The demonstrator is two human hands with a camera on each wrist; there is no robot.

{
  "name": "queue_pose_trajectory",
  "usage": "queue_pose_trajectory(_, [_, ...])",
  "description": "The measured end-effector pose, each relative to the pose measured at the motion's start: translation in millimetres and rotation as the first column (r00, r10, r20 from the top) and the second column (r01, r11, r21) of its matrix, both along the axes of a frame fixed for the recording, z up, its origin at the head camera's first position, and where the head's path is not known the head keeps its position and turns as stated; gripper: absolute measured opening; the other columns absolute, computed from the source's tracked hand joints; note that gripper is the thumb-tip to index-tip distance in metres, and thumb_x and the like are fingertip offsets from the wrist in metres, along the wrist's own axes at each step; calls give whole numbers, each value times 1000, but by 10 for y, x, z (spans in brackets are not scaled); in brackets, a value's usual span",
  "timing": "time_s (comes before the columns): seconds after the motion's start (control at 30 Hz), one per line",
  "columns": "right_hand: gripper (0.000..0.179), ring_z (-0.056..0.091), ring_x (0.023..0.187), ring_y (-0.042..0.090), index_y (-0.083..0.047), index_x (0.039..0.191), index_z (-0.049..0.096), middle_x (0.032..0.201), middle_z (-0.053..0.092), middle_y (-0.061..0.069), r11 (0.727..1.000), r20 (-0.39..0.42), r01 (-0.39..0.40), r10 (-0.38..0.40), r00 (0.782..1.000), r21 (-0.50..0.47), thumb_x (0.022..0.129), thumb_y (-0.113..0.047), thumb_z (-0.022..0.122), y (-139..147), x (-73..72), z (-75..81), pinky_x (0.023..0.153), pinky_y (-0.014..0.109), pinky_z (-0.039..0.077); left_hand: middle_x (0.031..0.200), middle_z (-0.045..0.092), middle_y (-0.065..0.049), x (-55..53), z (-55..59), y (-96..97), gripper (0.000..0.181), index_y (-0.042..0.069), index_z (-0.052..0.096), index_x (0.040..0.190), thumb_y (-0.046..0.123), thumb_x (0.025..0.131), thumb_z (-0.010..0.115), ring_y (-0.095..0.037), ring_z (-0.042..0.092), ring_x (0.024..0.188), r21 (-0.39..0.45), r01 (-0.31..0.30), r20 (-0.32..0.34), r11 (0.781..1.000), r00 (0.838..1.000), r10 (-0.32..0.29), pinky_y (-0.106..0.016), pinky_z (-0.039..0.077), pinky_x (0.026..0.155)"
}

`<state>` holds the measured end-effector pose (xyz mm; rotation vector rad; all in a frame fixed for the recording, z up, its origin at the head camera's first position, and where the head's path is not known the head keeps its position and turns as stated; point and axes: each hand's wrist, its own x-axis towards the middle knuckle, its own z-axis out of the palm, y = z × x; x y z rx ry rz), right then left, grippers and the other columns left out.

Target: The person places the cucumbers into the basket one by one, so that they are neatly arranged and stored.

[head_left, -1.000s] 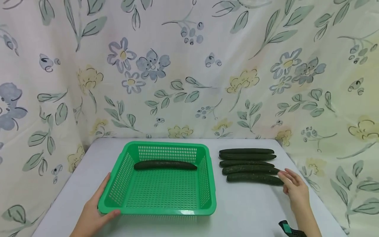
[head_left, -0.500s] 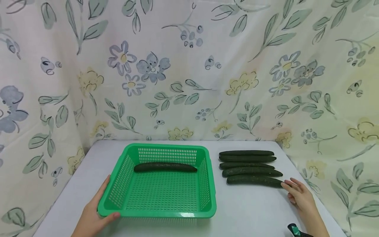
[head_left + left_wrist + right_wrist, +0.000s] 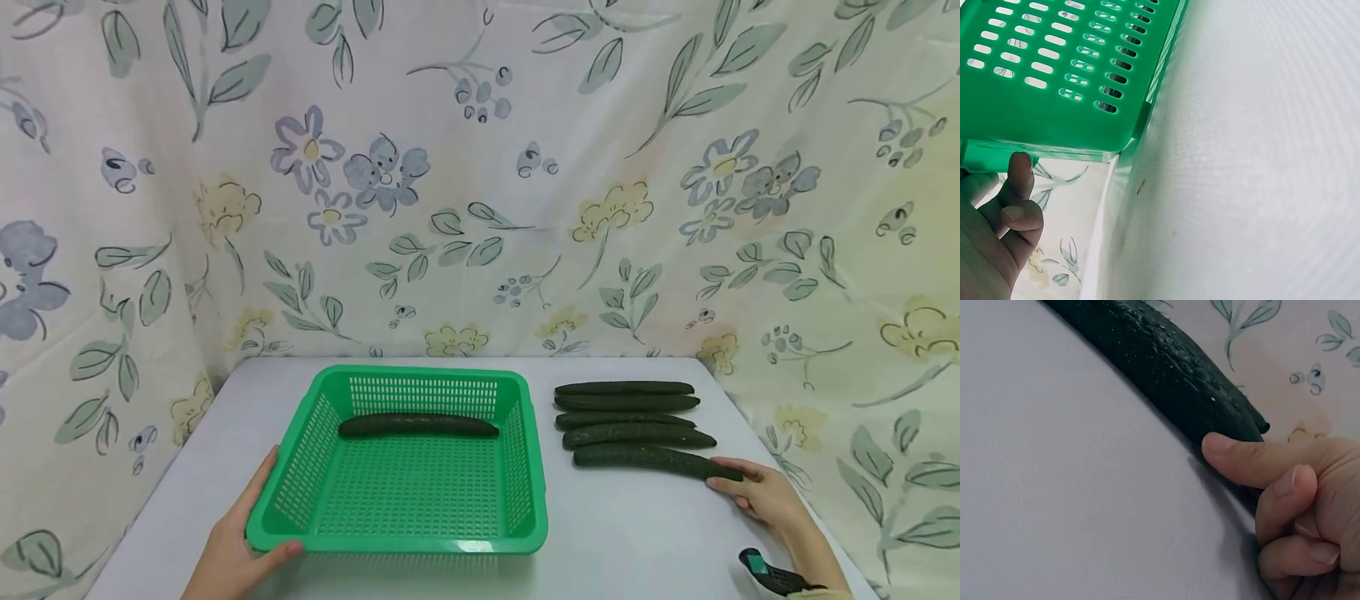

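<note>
A green plastic basket (image 3: 390, 544) with slotted walls stands on the table, one dark green cucumber (image 3: 418, 426) lying along its far side. My left hand (image 3: 234, 537) holds the basket's near left corner, thumb over the front rim and fingers along the left side. In the left wrist view, curled fingers (image 3: 1020, 215) show by the basket's rim. To the right of the basket, several cucumbers (image 3: 630, 434) lie side by side. My right hand (image 3: 772, 498) pinches the right end of the nearest cucumber (image 3: 637, 456); in the right wrist view its thumb (image 3: 1232, 456) presses on the skin.
The white table (image 3: 615, 533) ends at a floral curtain (image 3: 480, 275) that hangs behind it and along both sides. On my right wrist sits a black and green strap (image 3: 772, 573).
My right hand has come down towards me from beside the upper cucumbers and now grips the nearest cucumber's end. The left hand stays at the basket's corner.
</note>
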<state>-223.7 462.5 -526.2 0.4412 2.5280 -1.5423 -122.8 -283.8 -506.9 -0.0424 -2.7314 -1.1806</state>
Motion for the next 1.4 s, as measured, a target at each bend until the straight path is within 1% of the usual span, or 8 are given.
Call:
queue_pose_trajectory(0.2, [28, 38, 48, 6, -47, 108, 68, 58, 49, -5, 997, -53, -72, 73, 996, 30, 93, -30, 84, 4, 40, -5, 43, 25, 38, 175, 23, -8, -12, -30, -23, 118, 36, 7, 172, 31, 86, 89, -49, 42, 146, -1, -9, -7, 1000, 1000, 9, -14, 38, 104])
queue_pose_trajectory(0.27, [30, 37, 47, 6, -51, 105, 67, 57, 47, -6, 996, -77, -83, 85, 993, 26, 94, -28, 83, -3, 53, -9, 42, 25, 37, 176, 22, -8, -16, -27, -27, 119, 35, 7, 172, 31, 86, 89, -50, 42, 146, 4, -8, -2, 1000, 1000, 8, -16, 40, 104])
queue_pose_trajectory(0.4, [35, 37, 48, 5, -56, 100, 69, 56, 44, -8, 995, -97, -102, 100, 990, -17, 96, -23, 81, -19, 63, -13, 42, 25, 35, 175, 23, -14, -24, -11, -25, 120, 33, 5, 172, 31, 86, 89, -54, 43, 144, 7, -4, 8, 1000, 1000, 4, -42, 48, 108])
queue_pose_trajectory(0.53, [38, 38, 47, 5, -54, 103, 70, 55, 45, -7, 987, -138, -143, 132, 982, -75, 99, -17, 76, -54, 82, -26, 39, 37, 27, 173, 24, -19, -31, 4, -18, 121, 30, 4, 173, 31, 86, 88, -56, 43, 143, 11, 5, 5, 1000, 1000, -5, -64, 44, 108])
queue_pose_trajectory(0.83, [33, 37, 45, 7, -32, 130, 74, 53, 39, -7, 987, -220, -125, 101, 970, -98, 102, -15, 73, -152, 192, -83, 41, 42, 34, 173, 22, -23, -12, -43, -33, 120, 29, 5, 173, 31, 86, 88, -62, 42, 141, 21, 33, -18, 999, 999, -33, -73, 43, 106])
queue_pose_trajectory(1.03, [31, 38, 47, 11, -12, 133, 75, 55, 40, -6, 994, -254, -102, 88, 963, -43, 102, -16, 73, -214, 229, -11, 42, 36, 39, 175, 16, -2, 4, -75, -30, 121, 30, 6, 173, 30, 85, 89, -61, 43, 139, 2, 23, -30, 1000, 999, -23, -72, 44, 106])
queue_pose_trajectory(1.23, [28, 38, 49, 14, -20, 130, 77, 57, 42, -7, 994, -293, -70, 43, 955, -81, 103, -17, 72, -269, 187, 114, 42, 40, 33, 171, 28, -24, -2, -56, -11, 122, 31, 4, 173, 30, 85, 89, -57, 48, 138, -2, 14, -16, 1000, 1000, -15, -61, 53, 103])
queue_pose_trajectory(1.4, [27, 38, 49, 14, -31, 120, 81, 59, 45, -9, 992, -327, -60, 20, 945, -114, 102, -13, 73, -298, 179, 184, 43, 43, 29, 170, 27, -26, -9, -42, -7, 122, 30, 4, 173, 30, 85, 89, -57, 48, 139, -5, 15, -17, 1000, 1000, -15, -64, 52, 103])
